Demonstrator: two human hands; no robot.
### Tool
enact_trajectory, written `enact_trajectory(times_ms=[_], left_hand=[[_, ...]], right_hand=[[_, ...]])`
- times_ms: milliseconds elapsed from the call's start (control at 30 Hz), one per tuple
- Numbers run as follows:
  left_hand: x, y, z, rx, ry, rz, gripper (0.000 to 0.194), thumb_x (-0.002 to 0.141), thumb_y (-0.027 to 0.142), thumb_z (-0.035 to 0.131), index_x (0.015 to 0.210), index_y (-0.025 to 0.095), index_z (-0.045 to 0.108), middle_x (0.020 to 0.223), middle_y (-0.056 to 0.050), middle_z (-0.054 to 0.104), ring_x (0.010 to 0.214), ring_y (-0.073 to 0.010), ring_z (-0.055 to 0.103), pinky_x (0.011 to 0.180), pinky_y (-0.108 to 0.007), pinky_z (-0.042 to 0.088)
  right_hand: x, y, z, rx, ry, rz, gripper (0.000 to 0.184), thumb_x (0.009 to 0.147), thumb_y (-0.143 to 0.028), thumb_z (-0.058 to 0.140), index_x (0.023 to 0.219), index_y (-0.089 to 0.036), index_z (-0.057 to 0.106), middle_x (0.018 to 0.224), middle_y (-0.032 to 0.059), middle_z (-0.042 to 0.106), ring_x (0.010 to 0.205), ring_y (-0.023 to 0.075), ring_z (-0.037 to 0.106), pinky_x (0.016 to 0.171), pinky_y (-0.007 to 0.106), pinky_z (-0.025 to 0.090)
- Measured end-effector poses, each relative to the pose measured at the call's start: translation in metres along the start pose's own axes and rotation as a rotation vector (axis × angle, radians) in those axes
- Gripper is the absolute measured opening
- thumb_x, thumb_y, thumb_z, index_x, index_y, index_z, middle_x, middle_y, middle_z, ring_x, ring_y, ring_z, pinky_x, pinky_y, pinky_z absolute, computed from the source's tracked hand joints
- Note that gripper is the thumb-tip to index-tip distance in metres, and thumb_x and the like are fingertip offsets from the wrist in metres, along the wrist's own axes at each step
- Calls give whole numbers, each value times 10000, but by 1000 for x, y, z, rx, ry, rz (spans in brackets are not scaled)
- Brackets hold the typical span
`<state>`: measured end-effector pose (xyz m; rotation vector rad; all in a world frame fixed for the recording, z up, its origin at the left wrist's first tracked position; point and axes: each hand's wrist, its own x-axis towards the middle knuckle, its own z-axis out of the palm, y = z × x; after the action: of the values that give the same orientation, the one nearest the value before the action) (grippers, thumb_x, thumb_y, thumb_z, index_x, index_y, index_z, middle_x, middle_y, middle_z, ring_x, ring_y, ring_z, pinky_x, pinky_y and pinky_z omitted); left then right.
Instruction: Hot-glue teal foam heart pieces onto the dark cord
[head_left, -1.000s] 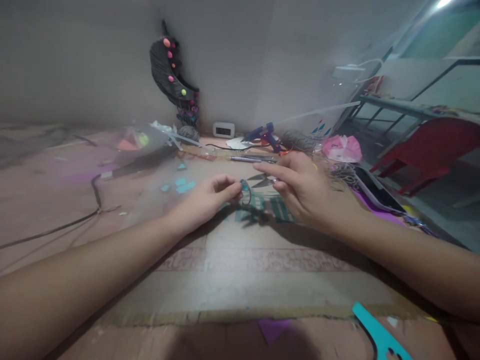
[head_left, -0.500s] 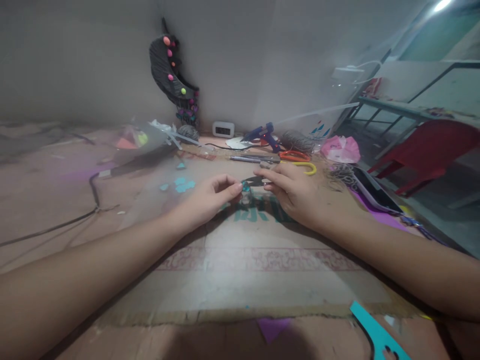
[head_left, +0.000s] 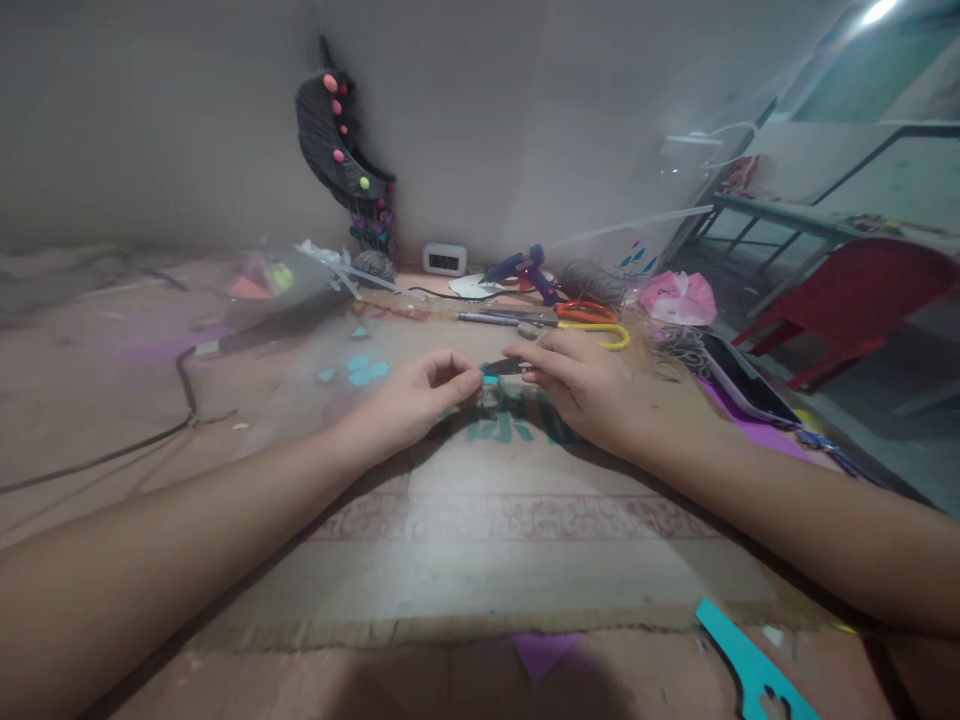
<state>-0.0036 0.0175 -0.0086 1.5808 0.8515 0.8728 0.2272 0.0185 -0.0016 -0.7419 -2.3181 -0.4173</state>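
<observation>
Between the thumb and fingers of my left hand (head_left: 442, 385) a small turquoise piece (head_left: 490, 380) is pinched, mostly hidden by the fingertips. My right hand (head_left: 574, 380) grips a dark pointed tool (head_left: 501, 368) with narrow blades; its handle is hidden in the fingers, so I cannot tell its exact kind. The tool's tip points left and meets the turquoise piece. Both hands are just above a cardboard sheet (head_left: 525, 575) with green lettering and a red border. Several turquoise petal-shaped cutouts (head_left: 367, 370) lie to the left of my left hand.
Beyond my hands lie scissors with a yellow handle (head_left: 619, 335), orange-handled scissors (head_left: 585, 311) and a blue glue gun (head_left: 525, 268). A white digital clock (head_left: 445, 259) stands by the wall. A phone (head_left: 750, 380) is at right; a turquoise sheet (head_left: 750, 660) lies near front.
The dark tool's blades, seen spread apart before, now look closer together at the turquoise piece. That piece now shows as a thin edge. Both hands stay nearly in place.
</observation>
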Motion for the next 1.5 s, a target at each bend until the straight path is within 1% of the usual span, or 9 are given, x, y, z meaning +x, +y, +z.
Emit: enact_trajectory(times_ms=[167,433,633,867,1000,1133,1267,1500], left_hand=[[-1,0,0,4,-4,5,283,863,423,634,781,162,558,732,-6,565,657,-122,486,614,-262,373],[-1,-1,0,-16,4,-1,296,852,441,649,783,166,562,722,-2,571,638,-118,487,598,-255,366],[-1,-1,0,-22,7,6,301,840,443,663,784,165,561,724,-2,564,649,-120,485,599,-255,372],[-1,-2,0,-13,0,6,285,861,433,641,790,167,566,732,-3,569,655,-120,490,604,-259,376],[0,-1,0,1,1,7,271,879,419,618,788,169,568,734,-1,566,659,-121,484,618,-265,374],[-1,1,1,22,11,7,269,886,410,607,772,169,568,734,-2,562,672,-126,482,645,-275,375],[-3,4,1,15,32,-1,275,875,425,618,765,177,571,729,-1,566,664,-132,480,641,-281,377],[-2,4,2,-2,48,5,259,882,397,621,760,175,564,706,4,564,649,-127,481,628,-272,370]], right_hand=[[1,-1,-2,16,-38,32,279,994,-196,463,1182,-158,665,829,77,622,755,190,542,665,317,437],[0,-1,0,10,-18,17,277,985,-193,479,1191,-141,658,838,82,617,765,197,539,676,318,443],[-1,0,0,54,-46,42,283,986,-203,478,1190,-142,664,853,90,619,781,201,554,687,324,448],[0,0,-2,124,-101,93,271,991,-218,475,1172,-183,673,875,82,633,811,198,571,718,331,463],[0,-2,-1,136,-71,113,271,995,-239,476,1179,-190,669,854,65,616,791,187,565,707,316,460],[-1,-2,-1,146,-9,174,302,997,-264,477,1235,-176,641,900,74,612,841,195,573,750,322,470],[-3,1,0,128,8,143,292,995,-259,474,1217,-191,652,888,66,603,832,196,568,738,321,466],[-2,1,0,78,-25,72,298,985,-220,486,1240,-208,640,856,68,610,784,198,542,706,330,446]])
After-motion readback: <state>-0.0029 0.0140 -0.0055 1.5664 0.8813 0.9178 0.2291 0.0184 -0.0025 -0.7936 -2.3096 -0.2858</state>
